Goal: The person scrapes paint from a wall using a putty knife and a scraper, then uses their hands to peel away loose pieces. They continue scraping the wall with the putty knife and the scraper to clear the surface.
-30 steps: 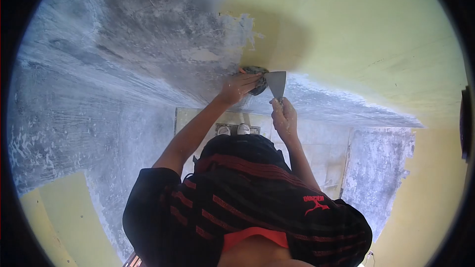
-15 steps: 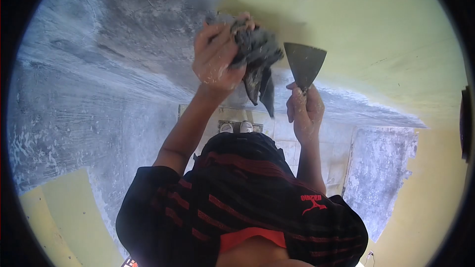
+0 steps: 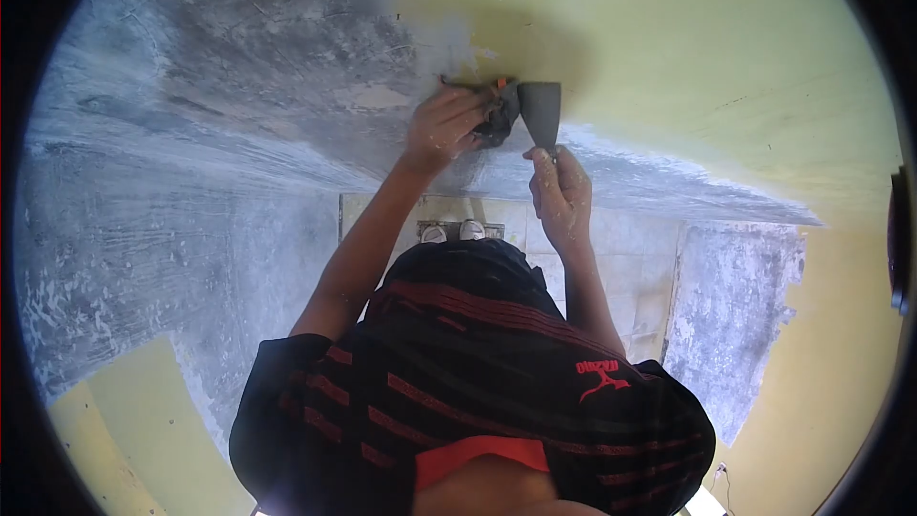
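My left hand (image 3: pixel 442 131) presses a crumpled dark cloth (image 3: pixel 499 117) against the wall, its fingers bent over the cloth. In my right hand (image 3: pixel 564 193) is the handle of a putty knife (image 3: pixel 542 115), whose flat grey blade points up. The blade stands just right of the cloth, close to the border between bare grey wall (image 3: pixel 287 57) and yellow-green paint (image 3: pixel 688 48). Whether blade and cloth touch is hard to tell.
Pale floor tiles (image 3: pixel 621 268) and my two shoes (image 3: pixel 472 229) show below. A grey unpainted patch (image 3: pixel 731 325) is on the right wall, a dark object (image 3: pixel 898 239) at the far right edge. A thin cable (image 3: pixel 723 478) hangs at the lower right.
The cloth has moved down to the wall and is bunched smaller, its loose ends no longer hanging. My right hand and the putty knife have shifted left, closer to the cloth.
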`<control>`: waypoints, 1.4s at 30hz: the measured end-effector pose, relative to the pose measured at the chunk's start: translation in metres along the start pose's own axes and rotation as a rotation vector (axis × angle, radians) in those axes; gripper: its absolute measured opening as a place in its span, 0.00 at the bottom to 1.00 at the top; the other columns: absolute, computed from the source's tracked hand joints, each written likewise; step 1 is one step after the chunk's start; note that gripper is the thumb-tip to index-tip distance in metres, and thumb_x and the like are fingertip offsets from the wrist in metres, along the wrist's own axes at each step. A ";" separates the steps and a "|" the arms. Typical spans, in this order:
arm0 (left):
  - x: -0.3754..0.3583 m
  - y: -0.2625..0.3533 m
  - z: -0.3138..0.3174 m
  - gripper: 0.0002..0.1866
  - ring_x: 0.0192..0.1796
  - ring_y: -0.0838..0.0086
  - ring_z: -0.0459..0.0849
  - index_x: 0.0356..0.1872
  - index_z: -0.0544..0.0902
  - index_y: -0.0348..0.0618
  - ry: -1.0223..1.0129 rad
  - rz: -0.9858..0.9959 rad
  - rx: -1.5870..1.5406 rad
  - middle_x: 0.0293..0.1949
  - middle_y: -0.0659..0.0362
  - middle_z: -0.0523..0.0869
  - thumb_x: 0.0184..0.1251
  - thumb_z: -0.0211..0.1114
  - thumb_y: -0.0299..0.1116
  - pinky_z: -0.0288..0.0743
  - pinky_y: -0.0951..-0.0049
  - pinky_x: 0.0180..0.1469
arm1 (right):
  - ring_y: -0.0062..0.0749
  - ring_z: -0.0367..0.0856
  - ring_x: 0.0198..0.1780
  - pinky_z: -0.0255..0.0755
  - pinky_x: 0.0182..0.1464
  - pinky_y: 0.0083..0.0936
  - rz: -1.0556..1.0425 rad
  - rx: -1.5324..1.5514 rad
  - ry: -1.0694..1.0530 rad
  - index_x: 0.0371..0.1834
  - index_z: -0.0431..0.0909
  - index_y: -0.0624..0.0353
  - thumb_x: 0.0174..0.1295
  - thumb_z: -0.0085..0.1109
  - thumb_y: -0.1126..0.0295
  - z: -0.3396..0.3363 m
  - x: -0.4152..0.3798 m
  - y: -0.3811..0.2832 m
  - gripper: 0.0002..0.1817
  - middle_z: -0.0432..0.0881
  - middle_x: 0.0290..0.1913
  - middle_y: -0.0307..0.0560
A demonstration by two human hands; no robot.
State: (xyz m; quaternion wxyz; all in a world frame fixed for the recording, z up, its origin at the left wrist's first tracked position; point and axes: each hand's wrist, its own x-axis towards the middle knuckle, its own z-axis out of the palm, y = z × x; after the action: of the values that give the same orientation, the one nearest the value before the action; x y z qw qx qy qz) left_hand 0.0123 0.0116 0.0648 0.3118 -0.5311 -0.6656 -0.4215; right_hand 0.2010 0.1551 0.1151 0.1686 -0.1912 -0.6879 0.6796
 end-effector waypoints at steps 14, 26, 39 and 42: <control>0.028 0.034 -0.063 0.18 0.44 0.54 0.89 0.39 0.90 0.40 0.272 -0.321 -0.168 0.42 0.52 0.92 0.40 0.73 0.21 0.83 0.60 0.49 | 0.10 0.60 0.29 0.56 0.30 0.18 0.049 -0.041 0.004 0.42 0.81 0.63 0.81 0.62 0.67 0.004 -0.009 -0.011 0.10 0.69 0.26 0.27; 0.101 0.007 -0.110 0.17 0.35 0.63 0.84 0.30 0.83 0.41 0.490 -0.314 0.142 0.30 0.57 0.83 0.32 0.73 0.19 0.77 0.68 0.36 | 0.10 0.63 0.20 0.54 0.23 0.16 -0.202 0.087 -0.099 0.50 0.81 0.64 0.82 0.58 0.66 0.025 0.010 -0.064 0.10 0.70 0.22 0.29; 0.116 0.037 -0.135 0.14 0.44 0.79 0.86 0.42 0.84 0.34 0.705 -0.403 -0.573 0.42 0.61 0.89 0.52 0.68 0.14 0.82 0.76 0.49 | 0.14 0.65 0.21 0.57 0.24 0.18 -0.286 0.193 -0.229 0.52 0.78 0.66 0.84 0.52 0.68 0.066 0.016 -0.067 0.11 0.71 0.24 0.32; 0.129 0.051 -0.172 0.15 0.45 0.79 0.86 0.45 0.83 0.34 0.788 -0.416 -0.578 0.43 0.60 0.89 0.56 0.66 0.13 0.81 0.76 0.50 | 0.13 0.66 0.21 0.57 0.24 0.19 -0.352 0.126 -0.315 0.52 0.80 0.66 0.83 0.54 0.67 0.076 0.024 -0.073 0.11 0.74 0.25 0.34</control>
State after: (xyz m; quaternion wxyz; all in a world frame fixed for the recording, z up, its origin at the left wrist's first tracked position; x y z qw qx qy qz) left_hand 0.0254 -0.0803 0.2652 0.2888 -0.2536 -0.4460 -0.8083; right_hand 0.1404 0.1006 0.1863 0.1869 0.0506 -0.6845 0.7028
